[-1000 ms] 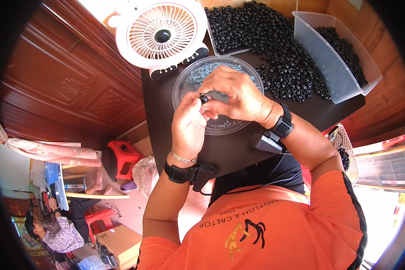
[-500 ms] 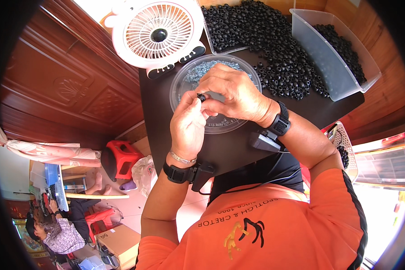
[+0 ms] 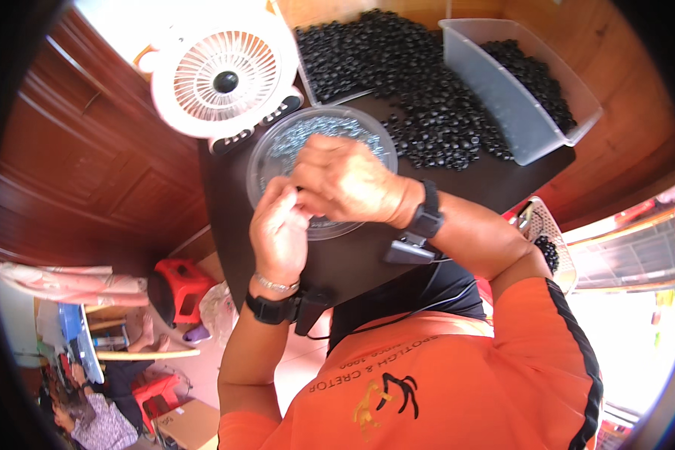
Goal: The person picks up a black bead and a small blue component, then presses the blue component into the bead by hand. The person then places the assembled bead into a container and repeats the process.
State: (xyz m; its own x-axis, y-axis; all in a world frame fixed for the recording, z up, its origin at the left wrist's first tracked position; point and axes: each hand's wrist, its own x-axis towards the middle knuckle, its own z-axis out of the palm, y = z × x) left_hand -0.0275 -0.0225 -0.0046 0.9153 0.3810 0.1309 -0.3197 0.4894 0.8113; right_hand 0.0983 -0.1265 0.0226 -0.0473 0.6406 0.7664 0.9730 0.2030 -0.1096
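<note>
My left hand (image 3: 280, 234) and my right hand (image 3: 346, 180) meet above the near part of a round clear plastic tub (image 3: 253, 166). The left fingers are closed in a pinch, thumb up. Over their tips bends the right hand, its fingers curled and its back hiding what lies between them. Half a second ago a small black round part showed at the left fingertips; now it is covered. Many small shiny metal pieces (image 3: 326, 129) lie in the tub, and a heap of small black bead-like parts (image 3: 420, 90) spreads just beyond it.
A white fan (image 3: 226, 82) stands left of the tub. To the right, a translucent bin (image 3: 491, 97) holds more black parts. The dark tabletop (image 3: 236, 195) has a wooden wall behind it. A red stool (image 3: 184, 289) and a seated person (image 3: 105, 420) are at lower left.
The table and its things have shifted left in the view. My right hand has turned over the left fingertips, covering the small black part. Both hands stay together over the tub.
</note>
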